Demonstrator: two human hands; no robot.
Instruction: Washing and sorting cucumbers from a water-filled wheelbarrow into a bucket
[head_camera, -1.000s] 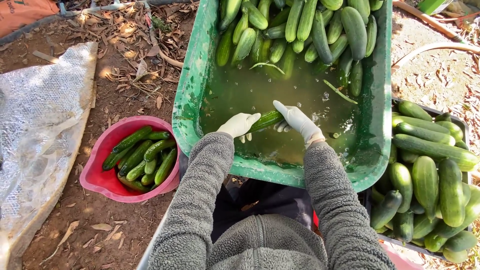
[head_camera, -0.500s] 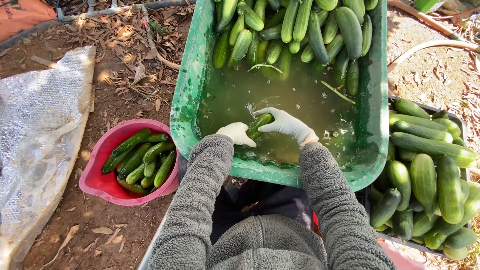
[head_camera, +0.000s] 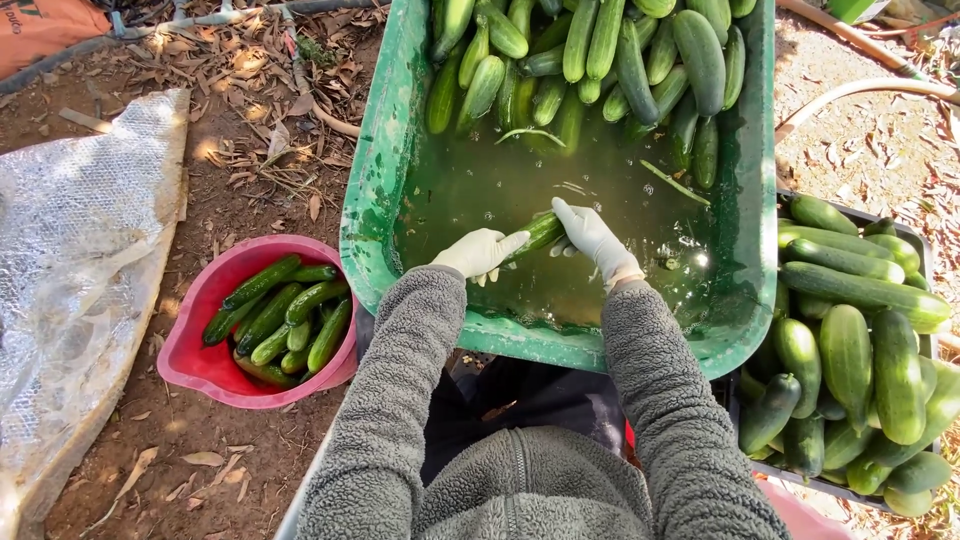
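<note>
The green tub (head_camera: 372, 200) served as the landmark; it held cloudy water, and a heap of cucumbers (head_camera: 590, 60) lay at its far end. Near the tub's near rim, both gloved hands met over the water around one cucumber (head_camera: 540, 232); the left hand (head_camera: 478, 252) had its fingers closed on the cucumber's near end, the fingertips pointing toward the tub's middle; the right hand (head_camera: 592, 236) had its fingers wrapped over the far end, partly hiding it. The cucumber lay slanted between the two hands, just above or at the water's surface; which, I could not tell. A loose stem (head_camera: 676, 183) floated farther toward the tub's right wall. To the left of the tub, on bare earth, stood a red bucket (head_camera: 190, 345) with small cucumbers inside; to the tub's right sat a dark crate (head_camera: 925, 250) piled with larger cucumbers; a pale plastic sheet (head_camera: 80, 260) lay well left of the tub, beyond the bucket.
</note>
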